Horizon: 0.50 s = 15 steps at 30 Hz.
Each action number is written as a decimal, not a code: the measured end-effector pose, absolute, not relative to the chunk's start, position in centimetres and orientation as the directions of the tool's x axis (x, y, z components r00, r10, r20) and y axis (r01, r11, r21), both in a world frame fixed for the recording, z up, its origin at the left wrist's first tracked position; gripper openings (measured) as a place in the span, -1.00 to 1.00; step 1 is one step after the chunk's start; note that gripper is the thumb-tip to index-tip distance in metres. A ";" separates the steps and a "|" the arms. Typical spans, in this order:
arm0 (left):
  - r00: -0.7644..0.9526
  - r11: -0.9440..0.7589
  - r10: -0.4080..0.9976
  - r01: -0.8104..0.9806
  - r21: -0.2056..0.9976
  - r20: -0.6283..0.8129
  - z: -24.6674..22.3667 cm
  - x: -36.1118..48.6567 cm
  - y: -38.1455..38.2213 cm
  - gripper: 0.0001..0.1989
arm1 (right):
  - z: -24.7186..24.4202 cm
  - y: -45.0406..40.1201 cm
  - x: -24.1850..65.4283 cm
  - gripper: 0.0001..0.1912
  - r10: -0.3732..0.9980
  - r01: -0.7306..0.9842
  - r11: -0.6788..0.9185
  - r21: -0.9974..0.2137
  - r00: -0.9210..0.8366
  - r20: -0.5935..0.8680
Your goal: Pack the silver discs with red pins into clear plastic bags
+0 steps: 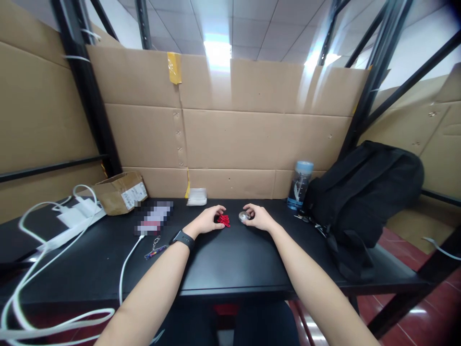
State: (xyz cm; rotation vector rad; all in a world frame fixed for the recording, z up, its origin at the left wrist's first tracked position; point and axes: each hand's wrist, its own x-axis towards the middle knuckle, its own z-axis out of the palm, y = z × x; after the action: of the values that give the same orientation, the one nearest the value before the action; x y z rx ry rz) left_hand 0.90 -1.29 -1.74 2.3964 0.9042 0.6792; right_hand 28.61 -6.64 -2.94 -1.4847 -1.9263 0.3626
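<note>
A small bundle of bright red cord-like strands [224, 220], looped and bunched together, lies on the black bench [237, 264], near its middle and toward the cardboard wall [230, 129]; its exact make is too small to tell. The left hand [209, 220], with a dark watch [182, 239] at the wrist, curves around the left side of the bundle, fingers bent and parted from the thumb, the red strands between them; whether they pinch it cannot be told. To the right, a little apart from the bundle, is a small round, shiny, silvery object [244, 216]. The right hand [260, 217] is at its right side, the thumb and fingers curled about its edge; how firmly they close is unclear. Behind the left hand, a small whitish packet [197, 196] rests near the foot of the cardboard wall. Farther left are a keychain [155, 249], a blurred-out phone-like device [154, 218] with a white cable [126, 264], an open cardboard box [122, 193] and a white power strip [72, 223]. At the right, a blue-capped bottle [300, 185] stands upright beside a black backpack [363, 197].
</note>
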 end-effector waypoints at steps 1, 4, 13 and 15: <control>0.659 -0.660 0.704 0.467 0.589 0.266 -1.7 0.8 -1.3 -0.37 | -2.9 -6.6 28.5 -0.40 0.936 0.754 0.309 -0.580 -0.133 0.326; 0.674 -0.656 0.707 0.512 0.554 0.214 -1.2 0.2 -1.4 -0.25 | -2.7 -6.8 28.9 -0.31 0.953 0.785 0.261 -0.562 -0.118 0.278; 0.470 -0.434 0.878 0.863 0.258 -0.096 0.3 -2.8 -1.9 0.14 | -1.6 -8.1 31.2 0.17 0.983 0.954 -0.085 -0.288 0.033 -0.181; 0.473 -0.430 0.868 0.868 0.247 -0.150 0.2 -2.6 -2.3 0.19 | -1.7 -8.2 30.9 0.19 0.973 0.959 -0.123 -0.256 0.066 -0.221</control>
State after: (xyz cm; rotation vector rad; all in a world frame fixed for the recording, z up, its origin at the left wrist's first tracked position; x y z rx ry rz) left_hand -2.56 -2.29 0.20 2.4351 1.4783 -0.0004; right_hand 30.89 -8.23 -1.68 -2.2627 -2.0522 0.5272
